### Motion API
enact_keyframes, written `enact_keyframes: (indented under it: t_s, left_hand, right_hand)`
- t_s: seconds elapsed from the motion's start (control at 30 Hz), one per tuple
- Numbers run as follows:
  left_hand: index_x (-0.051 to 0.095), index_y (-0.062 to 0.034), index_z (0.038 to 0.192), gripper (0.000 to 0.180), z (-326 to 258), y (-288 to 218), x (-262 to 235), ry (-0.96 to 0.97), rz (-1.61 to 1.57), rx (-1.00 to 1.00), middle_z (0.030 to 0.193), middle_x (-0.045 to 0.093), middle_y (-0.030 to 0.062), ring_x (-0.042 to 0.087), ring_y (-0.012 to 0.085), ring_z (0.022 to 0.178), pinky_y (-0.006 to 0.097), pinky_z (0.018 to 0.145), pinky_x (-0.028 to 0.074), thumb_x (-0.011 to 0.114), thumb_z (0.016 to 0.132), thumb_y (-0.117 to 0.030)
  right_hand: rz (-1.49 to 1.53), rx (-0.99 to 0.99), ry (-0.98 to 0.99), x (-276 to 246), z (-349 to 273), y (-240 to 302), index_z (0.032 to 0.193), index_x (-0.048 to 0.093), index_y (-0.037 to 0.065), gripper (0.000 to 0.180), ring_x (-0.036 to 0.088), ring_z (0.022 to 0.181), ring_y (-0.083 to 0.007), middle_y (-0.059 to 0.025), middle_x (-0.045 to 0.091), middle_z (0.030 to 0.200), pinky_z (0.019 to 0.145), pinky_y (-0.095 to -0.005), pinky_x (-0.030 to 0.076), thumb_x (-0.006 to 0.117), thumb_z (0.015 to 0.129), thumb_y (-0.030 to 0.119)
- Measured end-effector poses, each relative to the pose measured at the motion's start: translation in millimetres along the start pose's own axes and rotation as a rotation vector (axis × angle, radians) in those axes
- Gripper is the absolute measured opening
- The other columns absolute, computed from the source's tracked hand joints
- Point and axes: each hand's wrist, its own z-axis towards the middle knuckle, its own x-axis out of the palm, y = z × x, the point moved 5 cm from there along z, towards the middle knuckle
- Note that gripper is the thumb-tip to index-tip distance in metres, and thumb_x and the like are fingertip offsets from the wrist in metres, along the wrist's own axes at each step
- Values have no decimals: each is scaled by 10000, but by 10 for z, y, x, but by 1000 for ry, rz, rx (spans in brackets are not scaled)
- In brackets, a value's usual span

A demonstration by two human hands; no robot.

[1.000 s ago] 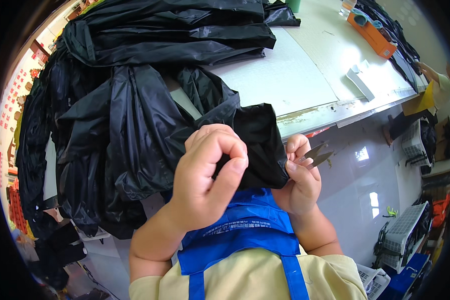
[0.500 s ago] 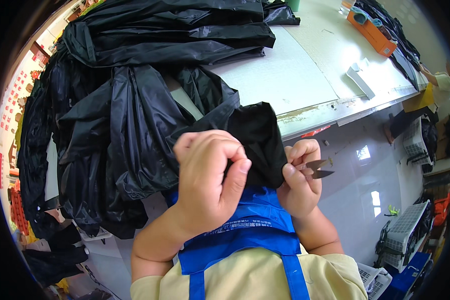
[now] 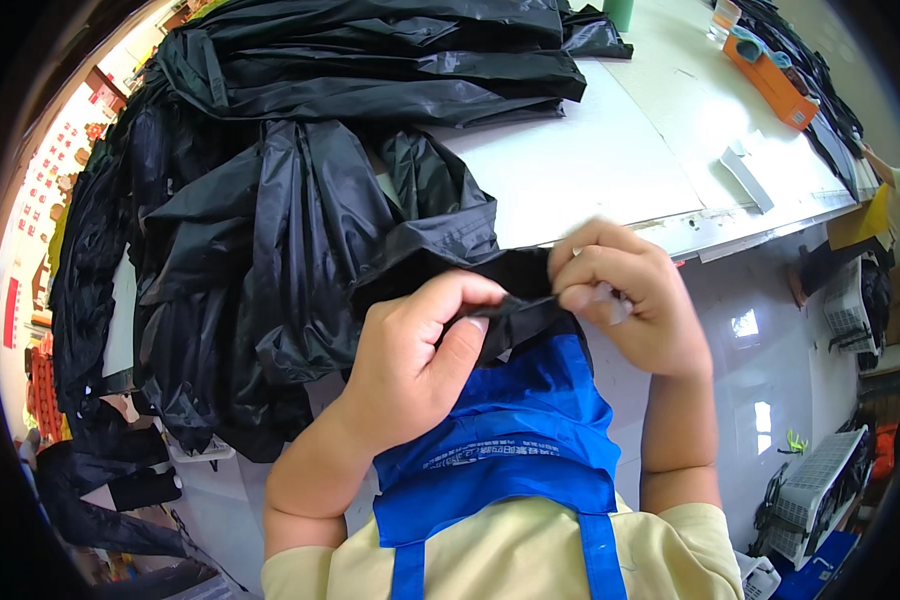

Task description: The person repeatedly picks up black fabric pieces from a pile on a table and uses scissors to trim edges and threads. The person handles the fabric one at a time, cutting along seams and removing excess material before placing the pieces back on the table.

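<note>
Black, shiny fabric (image 3: pixel 315 250), looking like a garment, hangs off the table toward me. My left hand (image 3: pixel 410 355) pinches an edge of it between thumb and forefinger, in front of my blue apron (image 3: pixel 505 430). At the other end of the same short stretch of edge, my right hand (image 3: pixel 635 295) is closed on the cloth, its fingers a little blurred by motion. A small pale, shiny bit shows at its curled fingers; I cannot make out what it is. The thread snips seen earlier in that hand do not show clearly now.
More black fabric (image 3: pixel 390 65) lies heaped on the white table (image 3: pixel 610 150). Farther right are an orange box (image 3: pixel 770 80), a folded white piece (image 3: pixel 748 180) and a clear cup (image 3: pixel 722 20). White baskets (image 3: pixel 815 490) stand on the floor; another person's arm (image 3: pixel 878 165) shows at right.
My right hand has swung up and inward onto the fabric edge, and its snips have gone from clear view. The cloth edge is now stretched between both hands. The view has shifted slightly.
</note>
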Motion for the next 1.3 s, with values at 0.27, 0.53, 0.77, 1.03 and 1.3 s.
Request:
enact_keyframes:
  t_s: [0.27,0.53,0.77,1.03,1.3]
  left_hand:
    - [650,46,983,203,-113,280,-57,162,-546,-361,731,558,-55,436,23,635,184,584,367,545,903,-109]
    - [623,84,960,240,-98,305,-70,64,-803,-440,897,671,118,618,140,815,255,795,473,518,858,-106]
    - [570,8,992,115,-113,228,-82,73,-705,-298,845,604,-5,478,10,734,171,658,387,528,925,-75]
    - [484,-23,1035,108,-184,-12,-89,-81,-401,-45,809,568,1,464,12,681,168,636,373,517,934,-5]
    - [546,-25,1000,75,-213,63,-120,-74,-504,-16,822,535,-28,443,17,700,165,625,367,499,945,-5]
  right_hand:
    - [256,109,126,29,116,-125,776,537,-10,138,467,654,-196,-82,518,702,622,-305,405,574,886,65]
    - [179,53,-336,47,68,-85,940,653,18,167,362,591,-103,-38,551,895,571,-230,326,656,775,-7]
    - [-250,-193,-308,261,-127,355,854,706,58,310,550,631,-171,-41,567,751,537,-274,441,815,563,45]
    - [-599,-327,-357,397,-178,506,830,682,50,209,548,583,-146,-47,580,777,512,-260,416,744,630,47]
    - [342,100,-469,279,-335,193,758,585,11,81,504,647,-143,-81,563,758,552,-233,394,656,730,-17]
